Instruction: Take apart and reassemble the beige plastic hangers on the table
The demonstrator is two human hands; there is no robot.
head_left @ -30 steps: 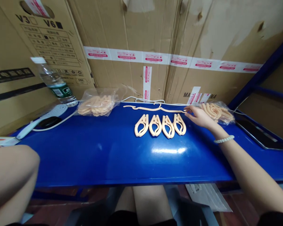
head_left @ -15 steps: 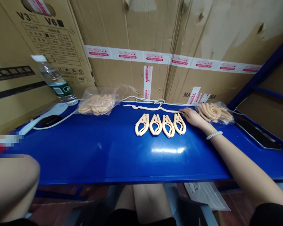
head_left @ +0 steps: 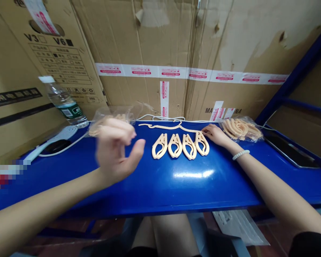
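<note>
Slim curved beige hanger (head_left: 166, 127), right grip (head_left: 215, 134) pinching its end, left grip (head_left: 115, 152) wide

- Four folded beige plastic hangers (head_left: 187, 139): in row on flat blue table (head_left: 160, 189), before one unfolded beige plastic hanger (head_left: 163, 127).
- Clear cylindrical plastic bottle (head_left: 71, 110): left of both.
- Flat brown cardboard panels (head_left: 139, 43): behind.

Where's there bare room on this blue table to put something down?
On the table: between the folded hangers and near edge, and between the right forearm and dark flat device. Crowded: the back, with the open hanger, bagged hangers and right hand.
</note>
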